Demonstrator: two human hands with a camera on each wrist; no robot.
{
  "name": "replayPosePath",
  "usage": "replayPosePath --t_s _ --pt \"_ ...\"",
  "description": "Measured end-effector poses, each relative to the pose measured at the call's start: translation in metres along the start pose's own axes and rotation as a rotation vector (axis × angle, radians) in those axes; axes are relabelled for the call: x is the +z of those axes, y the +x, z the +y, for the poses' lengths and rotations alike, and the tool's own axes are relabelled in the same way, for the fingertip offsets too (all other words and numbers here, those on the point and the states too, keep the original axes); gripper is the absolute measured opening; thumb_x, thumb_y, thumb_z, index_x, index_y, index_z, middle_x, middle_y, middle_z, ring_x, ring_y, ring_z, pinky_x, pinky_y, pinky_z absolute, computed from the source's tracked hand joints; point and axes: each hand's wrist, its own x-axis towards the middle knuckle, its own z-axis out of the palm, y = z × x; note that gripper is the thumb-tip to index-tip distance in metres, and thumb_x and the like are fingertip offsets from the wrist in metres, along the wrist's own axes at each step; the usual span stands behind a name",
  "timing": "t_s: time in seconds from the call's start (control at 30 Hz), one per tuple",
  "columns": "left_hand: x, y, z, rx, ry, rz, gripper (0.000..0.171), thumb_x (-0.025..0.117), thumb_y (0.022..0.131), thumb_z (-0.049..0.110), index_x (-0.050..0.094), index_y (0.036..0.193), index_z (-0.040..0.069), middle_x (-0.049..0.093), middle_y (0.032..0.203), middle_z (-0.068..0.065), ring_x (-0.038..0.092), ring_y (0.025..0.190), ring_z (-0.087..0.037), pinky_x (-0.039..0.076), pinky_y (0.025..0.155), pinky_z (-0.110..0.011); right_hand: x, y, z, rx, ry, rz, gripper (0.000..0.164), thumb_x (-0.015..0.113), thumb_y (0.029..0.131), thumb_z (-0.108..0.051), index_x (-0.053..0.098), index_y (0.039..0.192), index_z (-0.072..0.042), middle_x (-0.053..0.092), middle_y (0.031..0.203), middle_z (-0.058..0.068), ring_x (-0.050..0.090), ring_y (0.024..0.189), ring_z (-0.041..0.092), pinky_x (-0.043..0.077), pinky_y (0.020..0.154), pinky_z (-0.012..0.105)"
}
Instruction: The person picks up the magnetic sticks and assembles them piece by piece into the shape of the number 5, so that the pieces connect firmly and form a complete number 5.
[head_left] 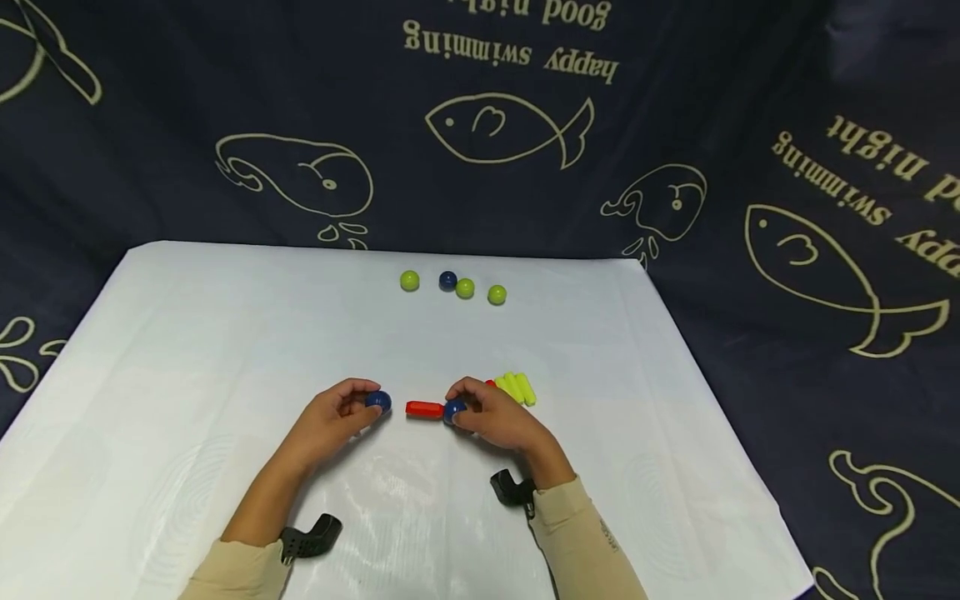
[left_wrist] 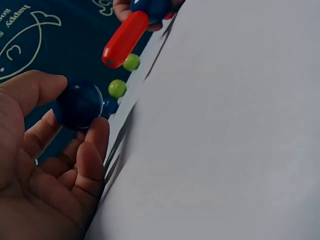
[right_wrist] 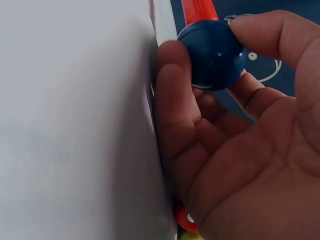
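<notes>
**Between left hand (head_left: 326,421) and right hand (head_left: 498,417): a red rod (head_left: 424,409)**

Hands apart above a white-covered table (head_left: 225,333), each clamped on a ball. In the left hand, pinched between thumb and fingers: the left navy ball (head_left: 379,402), on the side facing the right hand. In the right hand, likewise pinched between thumb and fingers: the right navy ball (head_left: 453,412), with one end of the red rod against it; joined or merely touching, impossible to tell. Rod pointing from there toward the left hand, free end near the left navy ball, with a gap between.

Just beyond the right hand, partly hidden by it: a red piece (head_left: 491,383), beside lime-yellow rods (head_left: 515,388) lying side by side. Near the table's far edge, well apart from both hands, in a loose row from left to right: a green ball (head_left: 409,280), a loose navy ball (head_left: 447,281) just beside a second green ball (head_left: 465,288), then a third green ball (head_left: 497,294). Behind, a dark cloth (head_left: 525,208) with fish drawings.
</notes>
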Motion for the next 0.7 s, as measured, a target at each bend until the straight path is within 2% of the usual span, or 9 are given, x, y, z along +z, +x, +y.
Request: replayPosePath --t_s 0.2,0.4,0.7 --pt "0.0052 0.0002 -0.0002 0.042 0.088 0.025 0.033 0.072 0.093 0.016 0.062 0.121 0.002 0.063 0.095 -0.008 0.057 0.083 -0.020 0.047 0.072 -0.025 0.0010 0.0007 0.0001 -0.034 -0.021 0.011 0.021 0.061 0.094 -0.004 0.060 0.114 -0.010 0.058 0.081 0.003 0.052 0.071 0.015 0.044 0.065 0.026" --pt "0.0076 -0.0006 0.0010 0.045 0.155 0.033 0.030 0.072 0.091 0.015 0.064 0.118 0.006 0.064 0.090 -0.004 0.057 0.080 -0.021 0.045 0.067 -0.028 0.0029 0.0023 0.0000 -0.047 -0.016 0.016 0.023 0.061 0.093 -0.004 0.060 0.115 -0.011 0.057 0.080 0.002 0.051 0.071 0.015 0.043 0.064 0.026" --pt "0.0084 -0.0030 -0.0037 0.078 0.224 0.051 0.027 0.074 0.090 0.015 0.066 0.115 0.009 0.064 0.087 0.000 0.056 0.074 -0.019 0.046 0.065 -0.028 0.0071 0.0066 -0.0005 -0.023 -0.009 0.011 0.024 0.062 0.093 -0.004 0.060 0.116 -0.011 0.056 0.080 0.002 0.052 0.072 0.015 0.043 0.064 0.026"
